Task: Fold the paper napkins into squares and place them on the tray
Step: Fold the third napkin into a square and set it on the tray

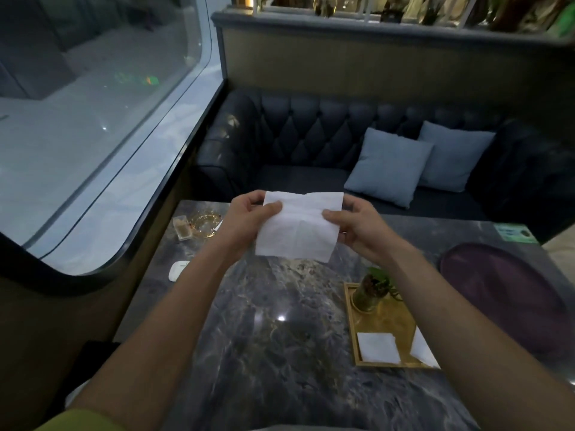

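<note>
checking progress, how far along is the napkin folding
Done: one folded napkin lies on the gold tray, with a second white piece partly hidden by the right forearm. In hand: the left hand and right hand hold an open napkin above the table. Left: folding it square and placing it.

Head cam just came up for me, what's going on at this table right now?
A person holds a white paper napkin up above the marble table, left hand and right hand pinching its opposite sides. It is partly open, not yet a square. On the gold tray to the right, one folded napkin lies flat, another white napkin sits at the tray's right edge, and a small potted plant stands at its far end.
</note>
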